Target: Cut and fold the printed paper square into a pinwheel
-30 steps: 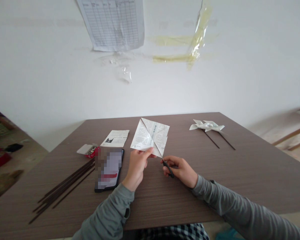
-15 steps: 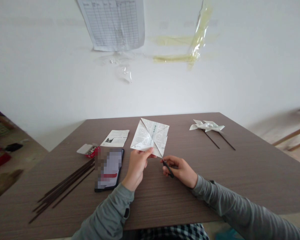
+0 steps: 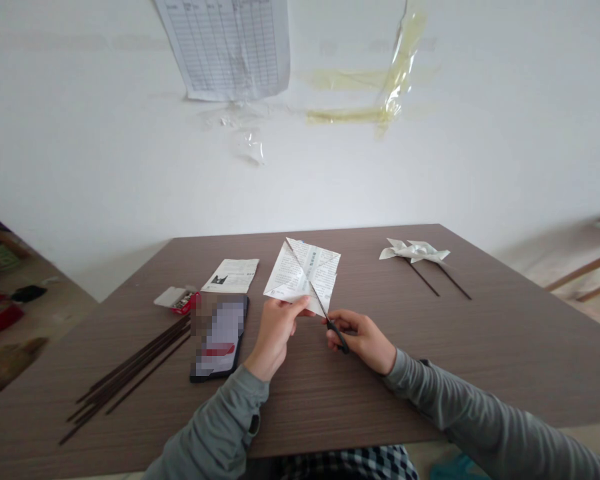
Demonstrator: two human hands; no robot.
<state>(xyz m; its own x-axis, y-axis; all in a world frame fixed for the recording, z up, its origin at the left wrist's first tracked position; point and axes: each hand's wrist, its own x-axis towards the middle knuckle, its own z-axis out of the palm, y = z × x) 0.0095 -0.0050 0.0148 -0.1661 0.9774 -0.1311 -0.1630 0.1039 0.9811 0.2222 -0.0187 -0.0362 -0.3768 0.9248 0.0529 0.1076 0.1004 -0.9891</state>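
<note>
Left hand point(image 3: 276, 327) grip pinching printed paper square point(image 3: 303, 275) at its near corner, held above table point(image 3: 430, 347) centre. Right hand point(image 3: 363, 337) grip closed around scissors point(image 3: 330, 321), blades in the paper's diagonal crease.

Both forearms, in grey sleeves, enter from the bottom of the frame and converge toward its centre. The left hand point(image 3: 276, 328) sits just left of centre, wrist raised, thumb and fingers pinched together at their tips. The right hand point(image 3: 361, 339) lies just right of centre and slightly lower, fingers curled closed, knuckles turned to the left.
</note>
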